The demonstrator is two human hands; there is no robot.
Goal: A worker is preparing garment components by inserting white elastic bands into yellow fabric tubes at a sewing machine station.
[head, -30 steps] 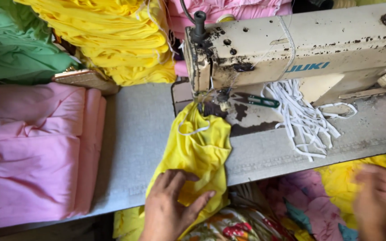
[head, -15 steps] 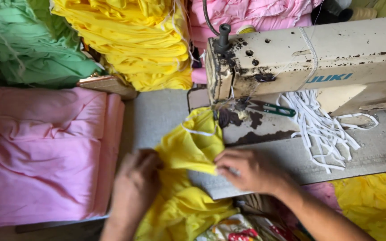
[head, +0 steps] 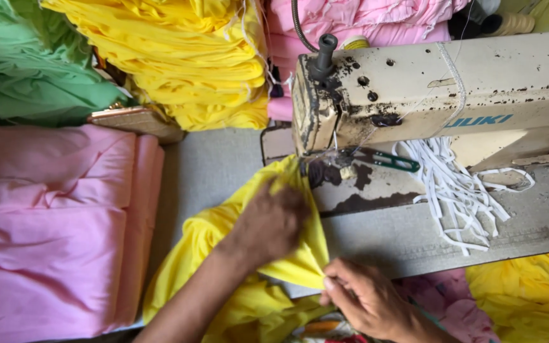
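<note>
We see the left hand (head: 271,222) pressed flat, fingers spread, on the yellow fabric (head: 223,254) lying on the grey bench (head: 211,165) at 6 o'clock of the sewing machine (head: 440,95) head, its top edge right up at the needle area. The right hand (head: 366,298) pinches the fabric's lower corner at 5 o'clock of the left hand (thumb and fingertips closed on the fold). Pink fabric stack (head: 52,228) sits at 9 o'clock, yellow pile (head: 185,57) at 12, green pile (head: 27,70) at 10, white elastic strips (head: 459,190) and green-handled snips (head: 389,160) under the machine arm.
</note>
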